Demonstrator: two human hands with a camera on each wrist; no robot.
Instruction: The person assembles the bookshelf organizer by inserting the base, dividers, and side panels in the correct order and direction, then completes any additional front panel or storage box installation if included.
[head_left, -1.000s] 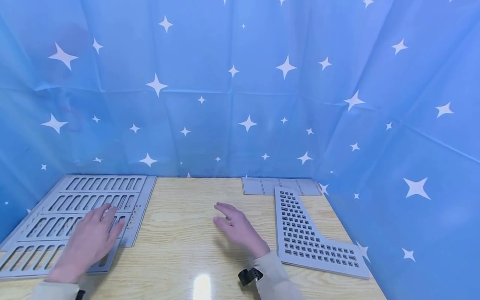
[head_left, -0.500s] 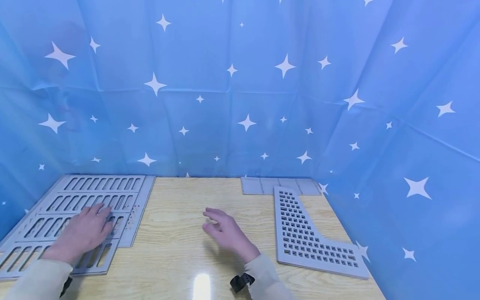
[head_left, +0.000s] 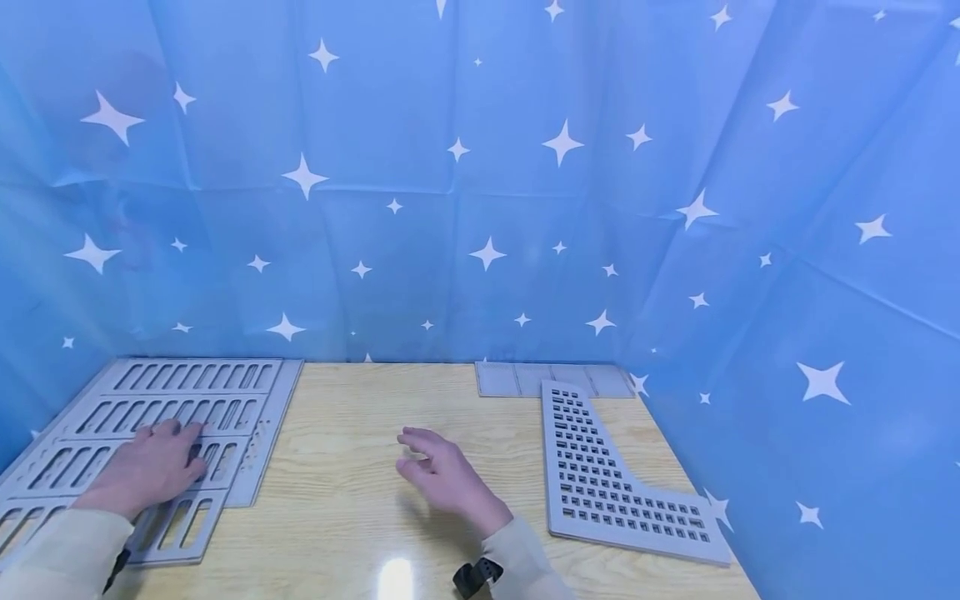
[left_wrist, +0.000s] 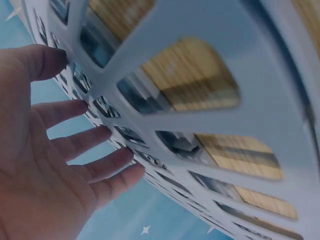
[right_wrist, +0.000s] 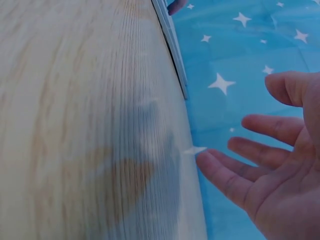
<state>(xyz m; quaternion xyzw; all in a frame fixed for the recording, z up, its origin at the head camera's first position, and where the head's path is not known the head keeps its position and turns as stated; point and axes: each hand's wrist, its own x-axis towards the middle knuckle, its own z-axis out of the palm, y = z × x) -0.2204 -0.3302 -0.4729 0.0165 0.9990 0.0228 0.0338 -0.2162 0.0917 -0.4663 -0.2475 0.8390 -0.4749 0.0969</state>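
Left grip (head_left: 142, 469) with fingers relaxed and slightly apart, palm down over the middle rows of the slotted panel (head_left: 225, 437); touching or just above, impossible to tell. Grey, flat, with rows of long rounded openings, at the left end of the wood-grained counter (head_left: 337, 467). Just underneath, jutting out along the right side, a second grey sheet (head_left: 255, 467).

Right grip (head_left: 446, 475) with thumb and loosely bent fingers apart, raised over the counter, between the slotted panel and an L-shaped panel (head_left: 600, 487) full of small rectangular holes. Near the back edge, partly behind the L-shaped panel, a thin grey plate (head_left: 497, 380). Beyond, a blue curtain (head_left: 420, 225) with white stars.
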